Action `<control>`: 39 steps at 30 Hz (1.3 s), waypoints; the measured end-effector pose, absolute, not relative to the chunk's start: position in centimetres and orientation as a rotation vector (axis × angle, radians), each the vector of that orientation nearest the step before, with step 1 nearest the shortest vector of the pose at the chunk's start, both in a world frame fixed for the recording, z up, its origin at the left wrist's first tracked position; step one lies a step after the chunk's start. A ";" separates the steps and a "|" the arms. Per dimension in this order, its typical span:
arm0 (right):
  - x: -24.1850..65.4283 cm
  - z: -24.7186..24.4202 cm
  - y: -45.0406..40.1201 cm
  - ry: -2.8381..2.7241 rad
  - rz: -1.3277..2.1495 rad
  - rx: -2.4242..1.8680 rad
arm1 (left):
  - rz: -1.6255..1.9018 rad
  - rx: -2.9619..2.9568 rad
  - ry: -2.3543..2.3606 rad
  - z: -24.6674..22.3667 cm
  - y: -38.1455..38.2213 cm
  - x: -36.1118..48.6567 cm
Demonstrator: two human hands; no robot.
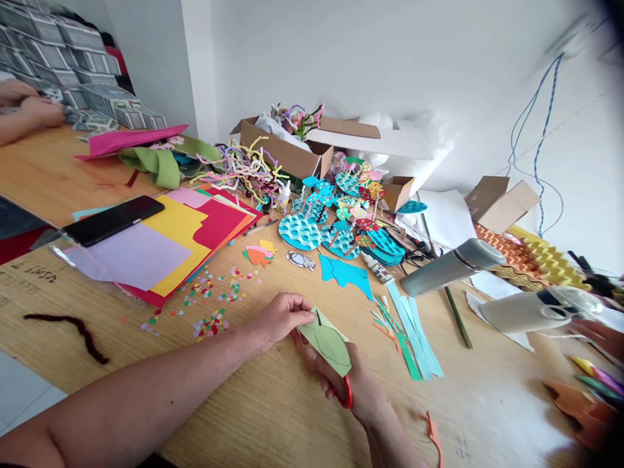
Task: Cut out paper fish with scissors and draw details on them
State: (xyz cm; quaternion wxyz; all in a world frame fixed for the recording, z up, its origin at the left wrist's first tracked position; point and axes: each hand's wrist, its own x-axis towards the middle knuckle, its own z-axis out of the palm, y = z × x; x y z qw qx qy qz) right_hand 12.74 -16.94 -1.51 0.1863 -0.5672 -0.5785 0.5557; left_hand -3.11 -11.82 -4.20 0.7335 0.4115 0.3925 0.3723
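Between my hands is a piece of light green paper with a fish-like outline drawn on it and a slit at its upper edge. My left hand pinches the paper's upper left corner between thumb and fingers. Red-handled scissors sit in my right hand, its fingers closed round the handle under the paper. The blades are mostly hidden behind the sheet. Beyond my hands lie orange and yellow fish cutouts, a small printed figure cutout and a blue paper scrap.
Coloured paper sheets carry a black phone at left, near scattered confetti. Blue strips, a grey flask and a white bottle stand or lie right. Behind are decorated crafts and a cardboard box. Other people's hands show at both sides.
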 end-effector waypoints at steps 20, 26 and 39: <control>12.4 -1.3 -16.7 -1.637 1.607 -1.561 | 0.821 0.940 0.854 -4.2 -11.8 -3.1; 12.3 -0.8 -16.8 -1.634 1.590 -1.625 | 0.818 0.950 0.853 -3.9 -11.9 -3.2; 12.5 -1.0 -16.7 -1.565 1.634 -1.583 | 0.812 0.947 0.851 -3.9 -11.8 -3.2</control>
